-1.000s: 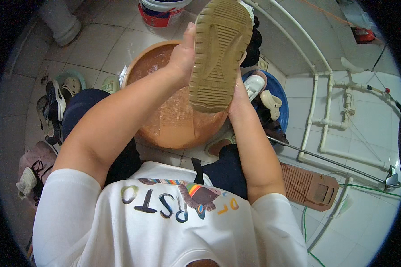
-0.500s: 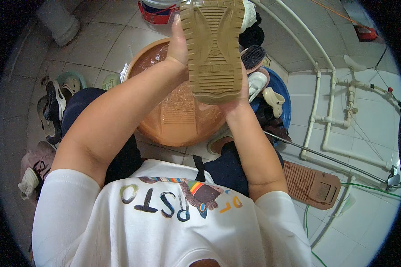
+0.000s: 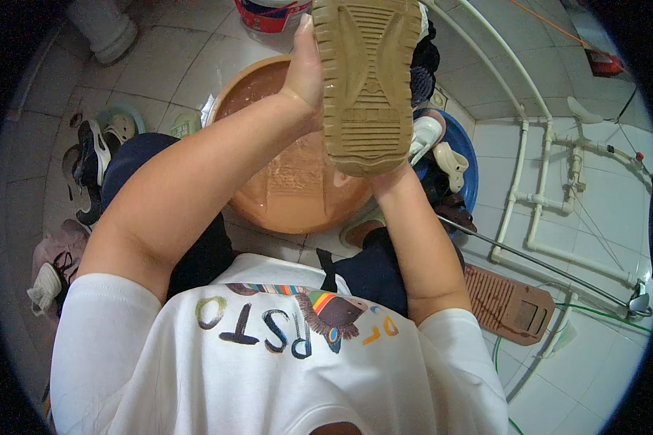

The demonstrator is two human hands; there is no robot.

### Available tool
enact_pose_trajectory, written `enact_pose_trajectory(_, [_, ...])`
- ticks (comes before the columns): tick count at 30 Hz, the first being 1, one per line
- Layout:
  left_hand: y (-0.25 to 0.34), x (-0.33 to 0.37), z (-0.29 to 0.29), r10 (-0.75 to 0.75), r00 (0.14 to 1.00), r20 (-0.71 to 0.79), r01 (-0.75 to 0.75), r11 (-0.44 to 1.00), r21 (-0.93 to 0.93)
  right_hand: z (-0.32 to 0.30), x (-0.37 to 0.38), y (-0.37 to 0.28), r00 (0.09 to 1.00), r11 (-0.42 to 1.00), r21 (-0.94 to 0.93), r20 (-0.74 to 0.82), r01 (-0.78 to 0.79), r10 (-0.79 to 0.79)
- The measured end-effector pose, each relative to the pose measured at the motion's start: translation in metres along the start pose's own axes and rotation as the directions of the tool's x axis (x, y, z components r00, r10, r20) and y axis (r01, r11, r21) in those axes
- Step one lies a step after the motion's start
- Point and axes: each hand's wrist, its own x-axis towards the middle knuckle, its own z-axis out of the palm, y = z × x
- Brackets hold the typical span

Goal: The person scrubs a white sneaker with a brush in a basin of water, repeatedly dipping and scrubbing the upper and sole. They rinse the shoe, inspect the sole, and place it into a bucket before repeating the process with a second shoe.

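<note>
Both my hands hold up a shoe [image 3: 366,94] with its ribbed tan-brown sole turned toward me; its upper is hidden. My left hand [image 3: 305,80] grips the left side, thumb raised along the edge, other fingers behind the shoe. At the lower right end, my right hand [image 3: 390,178] is mostly covered by the sole and supports it from beneath. Under the shoe stands a round orange-brown basin [image 3: 276,223] of water, with a ridged washboard surface [image 3: 294,174] inside it.
To the right, a blue tub [image 3: 470,163] holds several shoes, among them a cream clog [image 3: 451,165]. A brown washboard [image 3: 506,304] lies by white wall pipes [image 3: 522,167]. More shoes [image 3: 93,159] sit at left. A red-and-white bucket [image 3: 274,20] stands behind the basin.
The shoe and both hands have shifted slightly right and down in view. Surrounding things have also shifted a little in the picture. My grip looks the same.
</note>
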Motion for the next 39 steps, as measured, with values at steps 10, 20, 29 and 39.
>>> enact_pose_trajectory(10, [-0.003, 0.007, 0.008, -0.066, 0.989, -0.135, 0.078, 0.993, 0.090, -0.001, 0.014, -0.015, 0.992, 0.996, -0.057, -0.106, 0.062, -0.068])
enact_pose_trajectory(20, [0.016, 0.012, 0.026, -0.211, 0.978, -0.005, 0.209, 0.966, 0.150, 0.039, 0.007, -0.048, 0.992, 0.972, -0.229, -0.102, 0.050, -0.075])
enact_pose_trajectory(29, [0.003, 0.009, 0.015, 0.022, 0.999, -0.026, -0.018, 0.990, 0.141, 0.022, 0.004, -0.024, 0.998, 0.994, -0.114, -0.067, -0.002, -0.006])
enact_pose_trajectory(39, [-0.002, 0.003, 0.001, 0.045, 0.998, 0.035, -0.048, 0.993, 0.105, 0.027, 0.006, -0.015, 0.991, 0.992, -0.128, -0.130, 0.015, -0.032])
